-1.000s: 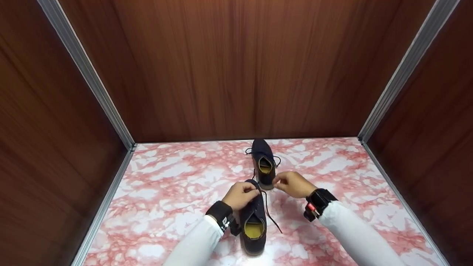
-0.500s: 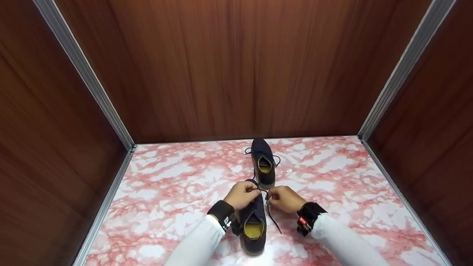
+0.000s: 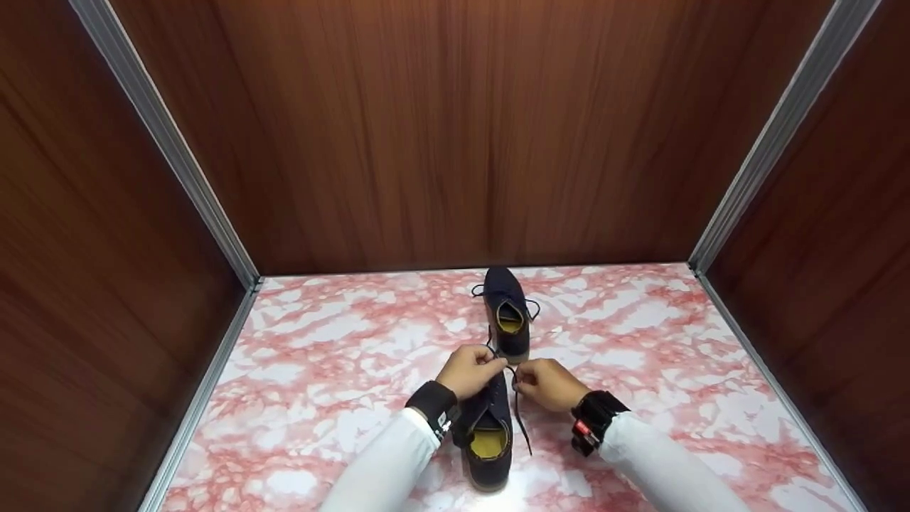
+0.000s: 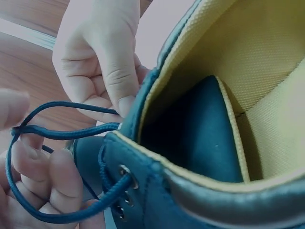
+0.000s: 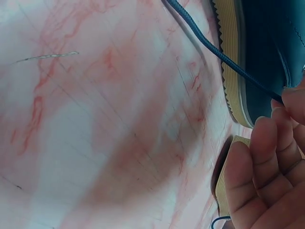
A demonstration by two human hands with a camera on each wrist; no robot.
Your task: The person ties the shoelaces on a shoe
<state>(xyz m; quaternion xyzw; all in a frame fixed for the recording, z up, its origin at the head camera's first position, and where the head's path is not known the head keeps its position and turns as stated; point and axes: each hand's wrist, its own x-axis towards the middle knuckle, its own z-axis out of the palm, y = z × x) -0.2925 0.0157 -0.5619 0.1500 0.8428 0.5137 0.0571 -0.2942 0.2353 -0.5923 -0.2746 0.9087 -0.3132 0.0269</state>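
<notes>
A dark navy lace-up shoe (image 3: pixel 490 466) with a yellow lining stands toe away from me. My left hand (image 3: pixel 469 371) is over its front part and pinches the dark shoelace (image 4: pixel 62 133) between thumb and fingers. In the left wrist view, the lace runs from the metal eyelets (image 4: pixel 125 171) and bows out in a loop around the fingertips. Just right of the shoe, my right hand (image 3: pixel 549 384) pinches the lace too, with its loose end (image 3: pixel 525 430) hanging down. In the right wrist view, the lace (image 5: pixel 228 62) leads up-left from the right fingertips (image 5: pixel 264 126).
Ahead of this shoe stands a second navy shoe (image 3: pixel 501 281), its lace loops (image 3: pixel 533 309) spreading to both sides. Both are on a red-and-white marbled surface (image 3: pixel 341 327). Brown wood-look panels (image 3: pixel 455 142) with metal edge rails (image 3: pixel 206 185) enclose the back and sides.
My right hand has come left and toward me, from beside the far shoe's heel, and taken hold of the lace. The left hand has shifted slightly right, still pinching its part.
</notes>
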